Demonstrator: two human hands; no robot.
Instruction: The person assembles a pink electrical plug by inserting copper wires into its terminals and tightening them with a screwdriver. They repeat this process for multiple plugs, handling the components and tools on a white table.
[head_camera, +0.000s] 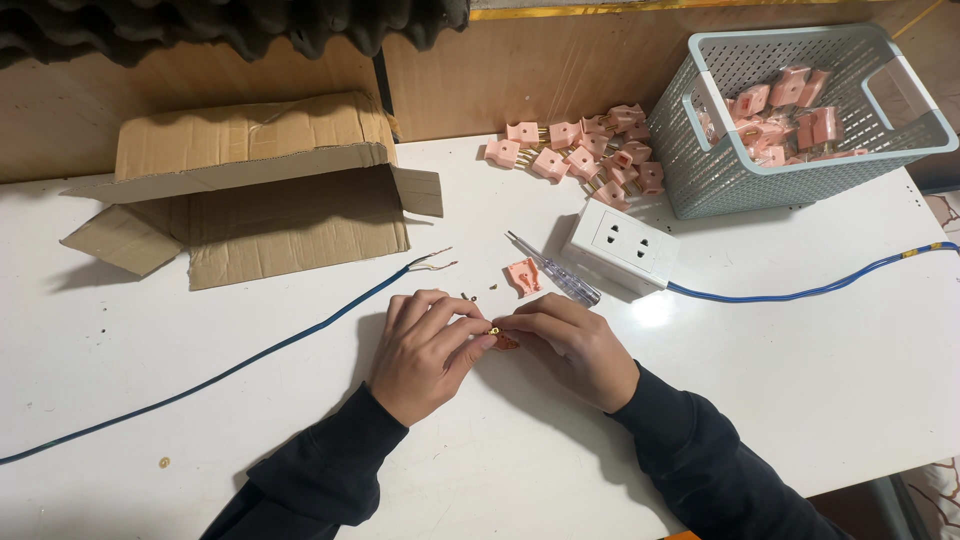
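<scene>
Pinching a small brass part (495, 331) between them, left hand (425, 350) and right hand (570, 345) meet fingertip to fingertip; pink plug half (522, 276) lies just beyond, possibly open-side up.

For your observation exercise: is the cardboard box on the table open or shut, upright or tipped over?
Open and tipped on its side. The cardboard box lies with its mouth facing the person, flaps spread out flat on the table.

We find open table (800, 380) to our right and near left, while ahead the screwdriver (555, 270), socket block (620, 245), plug pile (585, 155), basket (800, 110) and cardboard box (250, 190) crowd the way, and blue cables (230, 365) cross both sides.
</scene>
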